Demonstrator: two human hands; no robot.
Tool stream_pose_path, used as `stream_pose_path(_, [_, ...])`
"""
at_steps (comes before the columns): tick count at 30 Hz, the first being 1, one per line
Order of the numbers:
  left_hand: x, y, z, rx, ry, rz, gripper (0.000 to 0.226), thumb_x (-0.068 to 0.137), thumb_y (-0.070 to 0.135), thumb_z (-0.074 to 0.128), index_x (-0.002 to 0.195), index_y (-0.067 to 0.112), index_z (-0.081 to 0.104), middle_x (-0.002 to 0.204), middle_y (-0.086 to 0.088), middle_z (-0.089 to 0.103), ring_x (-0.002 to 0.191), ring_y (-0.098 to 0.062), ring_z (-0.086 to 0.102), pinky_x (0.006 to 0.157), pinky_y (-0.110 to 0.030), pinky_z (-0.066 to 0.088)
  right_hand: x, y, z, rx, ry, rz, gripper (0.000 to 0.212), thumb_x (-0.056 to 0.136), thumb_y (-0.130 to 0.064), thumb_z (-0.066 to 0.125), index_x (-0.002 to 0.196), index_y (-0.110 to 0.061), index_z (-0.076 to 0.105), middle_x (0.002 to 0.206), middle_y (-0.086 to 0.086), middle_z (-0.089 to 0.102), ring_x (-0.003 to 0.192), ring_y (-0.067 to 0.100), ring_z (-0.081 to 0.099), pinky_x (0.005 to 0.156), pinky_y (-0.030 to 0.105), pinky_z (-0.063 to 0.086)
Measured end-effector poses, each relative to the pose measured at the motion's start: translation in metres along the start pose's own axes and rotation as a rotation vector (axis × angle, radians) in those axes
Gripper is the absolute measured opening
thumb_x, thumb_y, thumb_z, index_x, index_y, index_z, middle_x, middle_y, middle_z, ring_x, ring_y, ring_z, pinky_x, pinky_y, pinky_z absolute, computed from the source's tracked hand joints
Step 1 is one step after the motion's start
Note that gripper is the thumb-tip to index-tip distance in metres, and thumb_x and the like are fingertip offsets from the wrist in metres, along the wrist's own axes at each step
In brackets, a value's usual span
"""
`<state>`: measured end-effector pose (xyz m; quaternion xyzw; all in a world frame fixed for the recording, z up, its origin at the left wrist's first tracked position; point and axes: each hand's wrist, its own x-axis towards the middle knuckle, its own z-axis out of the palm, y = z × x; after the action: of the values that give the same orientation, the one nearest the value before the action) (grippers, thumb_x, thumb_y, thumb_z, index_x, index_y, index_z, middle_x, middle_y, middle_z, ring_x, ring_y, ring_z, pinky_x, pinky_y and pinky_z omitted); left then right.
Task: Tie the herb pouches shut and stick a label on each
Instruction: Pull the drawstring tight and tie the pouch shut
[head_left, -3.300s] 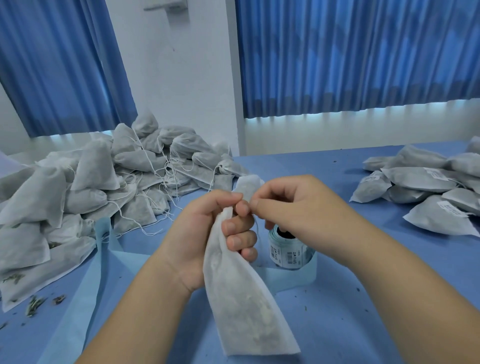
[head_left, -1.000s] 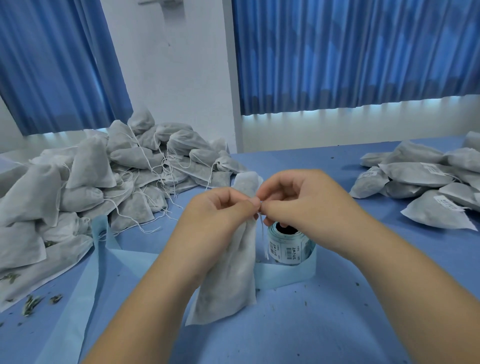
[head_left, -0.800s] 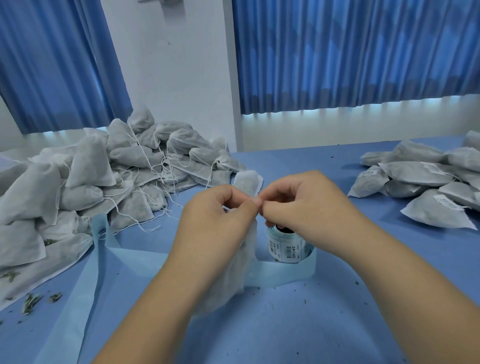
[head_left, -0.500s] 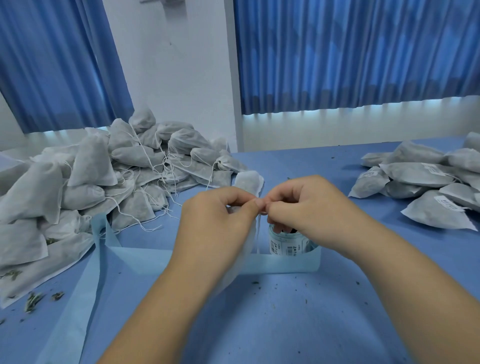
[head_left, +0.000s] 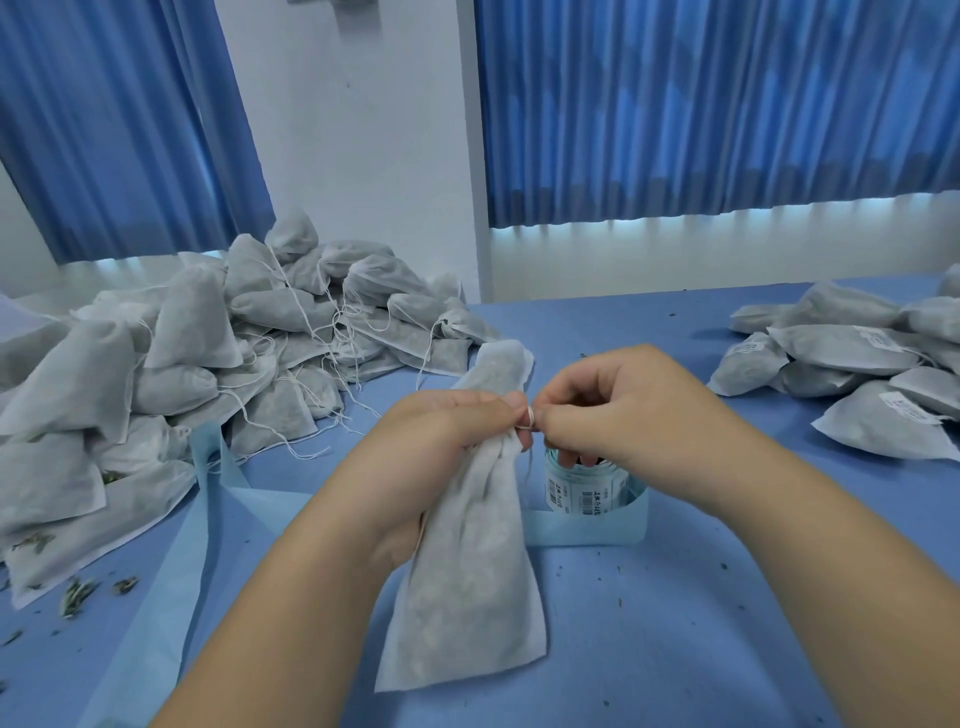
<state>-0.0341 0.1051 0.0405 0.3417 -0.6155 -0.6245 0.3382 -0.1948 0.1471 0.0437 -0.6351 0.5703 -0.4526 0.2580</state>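
From the head camera, looking down at my own two bare hands. My left hand has its fingers curled tight round the gathered neck of one grey fabric pouch. My right hand pinches a thin white string between thumb and forefinger, right against that neck, where a small loop of it shows. The two hands touch at the fingertips.

The pouch hangs from my left hand in front of me, its open top flap standing up behind my knuckles. Its wide bottom edge is down at the blue table; I cannot tell whether it rests there. No label shows on the side facing me.

Just behind my right hand stands a roll of labels, with its pale blue backing strip trailing off to my left.

Far left is a large heap of pouches with loose strings, none showing a label. Far right is a smaller stack of pouches, several with white labels on them.

My judgement: this pouch is mid-knot and has yet to be labelled. Going by the two piles, more pouches wait than are finished.
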Motion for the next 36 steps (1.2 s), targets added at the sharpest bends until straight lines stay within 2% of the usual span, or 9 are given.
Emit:
stream_pose_path(6, [0.0065,-0.0033,-0.0051,-0.076,-0.038,-0.064,0.020,0.070,0.030,0.069,0.058,0.013,0.066,0.051,0.001,0.050,0.044,-0.011,0.047,0.043,-0.019,0.040,0.0004,0.0008,0.0049,-0.009,0.117,-0.098,0.010,0.073,-0.019,0.069,0.064,-0.016,0.069,0.051,-0.012,0.058,0.048,0.004,0.045,0.046,0.012,0.037])
stream_pose_path(11, [0.0091,-0.0039,-0.0061,-0.148,-0.057,-0.125,0.018,0.065,0.028,0.069,0.059,0.012,0.068,0.055,0.000,0.053,0.042,-0.011,0.050,0.042,-0.020,0.042,-0.0023,-0.0024,0.0057,-0.090,0.162,-0.200,0.013,0.075,-0.013,0.065,0.064,-0.021,0.067,0.052,-0.017,0.060,0.047,0.000,0.047,0.047,0.009,0.039])
stream_pose_path(14, [0.0101,-0.0043,-0.0056,-0.177,-0.041,-0.127,0.018,0.073,0.024,0.068,0.058,0.014,0.070,0.064,0.000,0.057,0.046,-0.011,0.051,0.046,-0.022,0.043,-0.0023,-0.0035,0.0026,-0.098,0.224,-0.228,0.013,0.075,-0.012,0.065,0.067,-0.021,0.068,0.054,-0.014,0.058,0.049,0.000,0.049,0.050,0.008,0.038])
stream_pose_path(18, [0.0097,-0.0043,-0.0053,-0.193,-0.021,-0.116,0.034,0.089,0.021,0.061,0.056,0.014,0.068,0.058,0.000,0.054,0.044,-0.010,0.049,0.043,-0.020,0.042,-0.0042,-0.0058,0.0026,-0.112,0.194,-0.228,0.014,0.076,-0.013,0.066,0.065,-0.022,0.068,0.054,-0.014,0.061,0.048,-0.001,0.050,0.050,0.010,0.040])
stream_pose_path(23, [0.0069,-0.0023,-0.0015,-0.170,0.012,-0.065,0.027,0.086,0.022,0.063,0.061,0.012,0.066,0.051,0.002,0.051,0.045,-0.010,0.049,0.041,-0.018,0.039,-0.0051,-0.0050,0.0060,-0.129,0.158,-0.214,0.016,0.078,-0.013,0.070,0.065,-0.021,0.072,0.050,-0.018,0.058,0.047,-0.002,0.050,0.048,0.007,0.036])
stream_pose_path(29, [0.0052,-0.0019,0.0020,-0.125,0.043,0.029,0.039,0.089,0.017,0.062,0.051,0.018,0.067,0.049,0.004,0.055,0.043,-0.007,0.051,0.041,-0.016,0.041,-0.0042,-0.0031,0.0070,-0.175,0.155,-0.192,0.012,0.080,-0.021,0.072,0.068,-0.022,0.075,0.058,-0.013,0.064,0.051,-0.003,0.053,0.051,0.008,0.039])
stream_pose_path(33, [0.0058,-0.0042,0.0019,-0.067,0.076,0.090,0.029,0.086,0.016,0.068,0.057,0.015,0.067,0.054,0.001,0.059,0.046,-0.007,0.052,0.044,-0.015,0.042,-0.0022,-0.0004,0.0067,-0.233,0.141,-0.126,0.017,0.083,-0.020,0.070,0.067,-0.025,0.073,0.061,-0.014,0.065,0.052,0.002,0.058,0.041,0.008,0.035])
stream_pose_path(36, [0.0070,-0.0063,-0.0001,0.053,0.089,0.122,0.023,0.084,0.016,0.072,0.061,0.014,0.069,0.060,0.001,0.065,0.052,-0.005,0.058,0.050,-0.012,0.044,-0.0010,0.0027,0.0051,-0.312,0.101,-0.088,0.018,0.085,-0.026,0.069,0.067,-0.021,0.068,0.061,-0.016,0.062,0.054,0.006,0.056,0.044,0.012,0.038])
